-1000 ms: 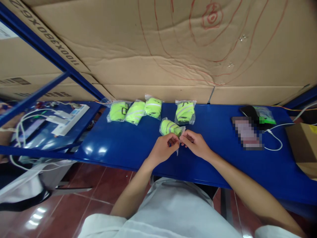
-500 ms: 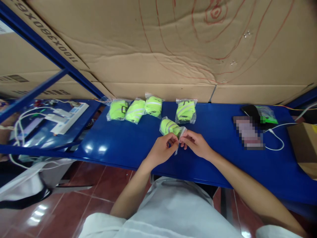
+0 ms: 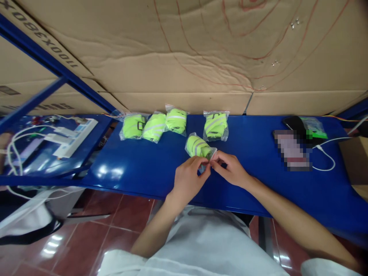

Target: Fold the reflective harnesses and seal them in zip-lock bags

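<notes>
At the edge of the nearest bag, my left hand and right hand pinch film; light, even pressure seems best.

I can read "1100X380X" in dark print on the cardboard strip at upper left, the characters upside down and running out of sight. More print on the cardboard behind the blue frame is too blurred to make out from here.
</notes>
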`<act>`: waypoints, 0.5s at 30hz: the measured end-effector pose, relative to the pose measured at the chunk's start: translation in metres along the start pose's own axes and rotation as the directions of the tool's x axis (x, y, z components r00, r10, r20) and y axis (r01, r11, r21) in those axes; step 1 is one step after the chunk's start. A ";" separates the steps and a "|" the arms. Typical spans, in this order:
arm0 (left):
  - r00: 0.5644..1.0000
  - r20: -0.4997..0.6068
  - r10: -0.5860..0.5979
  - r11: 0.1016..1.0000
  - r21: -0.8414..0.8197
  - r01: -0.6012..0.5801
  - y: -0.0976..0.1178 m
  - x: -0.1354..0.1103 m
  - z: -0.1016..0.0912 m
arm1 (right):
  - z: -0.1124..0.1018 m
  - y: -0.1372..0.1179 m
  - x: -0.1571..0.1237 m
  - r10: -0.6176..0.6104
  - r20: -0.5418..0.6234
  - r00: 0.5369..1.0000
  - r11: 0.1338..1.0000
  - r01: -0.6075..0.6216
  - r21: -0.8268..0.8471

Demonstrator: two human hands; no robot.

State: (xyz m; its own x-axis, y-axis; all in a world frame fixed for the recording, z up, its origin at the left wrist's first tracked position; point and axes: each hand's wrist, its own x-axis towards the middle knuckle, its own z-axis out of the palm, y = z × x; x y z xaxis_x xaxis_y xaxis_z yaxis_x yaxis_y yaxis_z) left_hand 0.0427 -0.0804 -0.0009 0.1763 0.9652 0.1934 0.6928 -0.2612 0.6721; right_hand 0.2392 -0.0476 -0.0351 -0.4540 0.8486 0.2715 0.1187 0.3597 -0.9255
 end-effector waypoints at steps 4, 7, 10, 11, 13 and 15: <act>0.996 0.051 0.078 0.994 0.067 -0.081 0.003 -0.002 -0.002 | 0.004 -0.004 0.000 0.005 -0.012 1.000 1.000 -0.005 -0.018; 0.999 0.018 0.046 0.999 0.011 -0.046 0.000 0.002 -0.003 | 0.006 -0.006 0.000 0.048 -0.102 0.994 0.981 -0.066 -0.181; 0.981 -0.192 0.028 1.000 -0.006 -0.030 -0.005 0.006 -0.003 | 0.006 -0.003 -0.001 0.099 -0.221 0.970 0.932 -0.168 -0.322; 0.967 -0.255 0.025 0.999 -0.015 -0.030 -0.006 0.008 -0.004 | 0.005 -0.002 -0.001 0.110 -0.252 0.962 0.919 -0.195 -0.344; 0.942 -0.335 0.023 0.999 -0.028 -0.035 -0.007 0.010 -0.004 | 0.004 -0.002 -0.001 0.122 -0.306 0.944 0.895 -0.238 -0.377; 0.930 -0.367 0.024 0.999 -0.034 -0.039 -0.006 0.013 -0.003 | 0.004 -0.006 -0.002 0.057 -0.369 0.927 0.862 -0.233 -0.450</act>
State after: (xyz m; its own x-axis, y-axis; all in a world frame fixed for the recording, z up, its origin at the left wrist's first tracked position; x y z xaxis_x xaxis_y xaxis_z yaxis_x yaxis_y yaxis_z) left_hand 0.0388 -0.0667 -0.0007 -0.0760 0.8857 0.4580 0.6616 -0.2988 0.6877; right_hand 0.2358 -0.0528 -0.0315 -0.0881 0.9510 0.2962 0.6054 0.2873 -0.7423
